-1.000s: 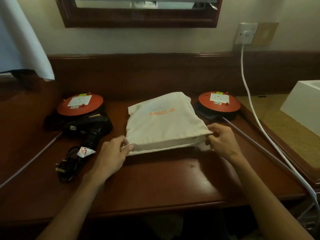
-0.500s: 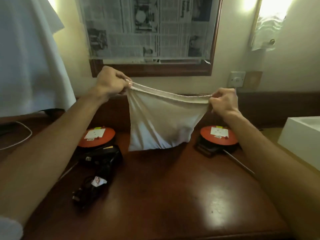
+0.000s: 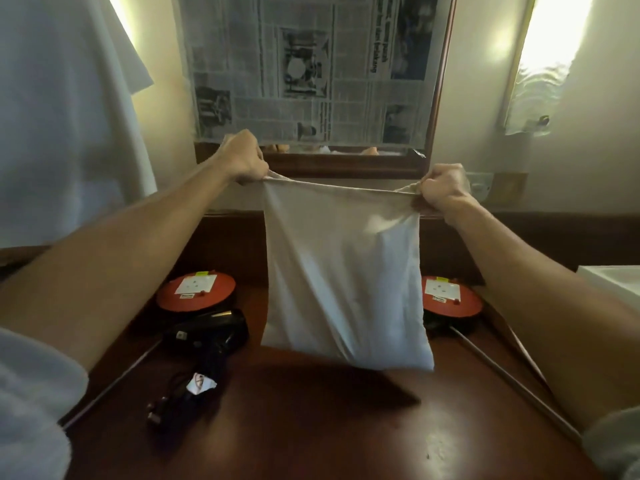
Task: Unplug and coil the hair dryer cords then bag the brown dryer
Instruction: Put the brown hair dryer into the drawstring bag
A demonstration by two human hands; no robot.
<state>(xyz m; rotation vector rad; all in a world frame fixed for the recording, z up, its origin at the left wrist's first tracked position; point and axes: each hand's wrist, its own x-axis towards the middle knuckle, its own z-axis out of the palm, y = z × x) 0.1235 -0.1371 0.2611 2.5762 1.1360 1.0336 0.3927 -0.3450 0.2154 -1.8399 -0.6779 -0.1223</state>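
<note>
I see two bare arms stretched forward over a dark wooden worktop [image 3: 311, 427]. The left hand [image 3: 242, 157] and the right hand [image 3: 441, 188] each grip one top corner of a pale cloth bag [image 3: 343, 282], fingers curled tight around the bunched fabric at its mouth. The top edge is pulled taut between the two fists. The bag hangs in the air above the middle of the worktop, its lower edge clear of the surface and casting a shadow below. It bulges a little, but I cannot tell what is inside, and the brown dryer itself is not visible to me.

On the worktop to the left lies a black hair dryer [image 3: 207, 332], with its black cord [image 3: 180, 396] bundled just in front of it. A white tag sits on the cord, and the plug lies at the near end. Behind the dryer sits a round orange cable reel [image 3: 195, 292] with a white label on top. A second orange reel [image 3: 450, 296] sits on the right, partly hidden behind the bag, with a grey cable [image 3: 512, 382] running from it toward the near right edge.

On the wall behind, a wood-framed mirror [image 3: 440, 98] is covered with newspaper [image 3: 304, 64]. White cloth [image 3: 65, 109] hangs at the upper left.
</note>
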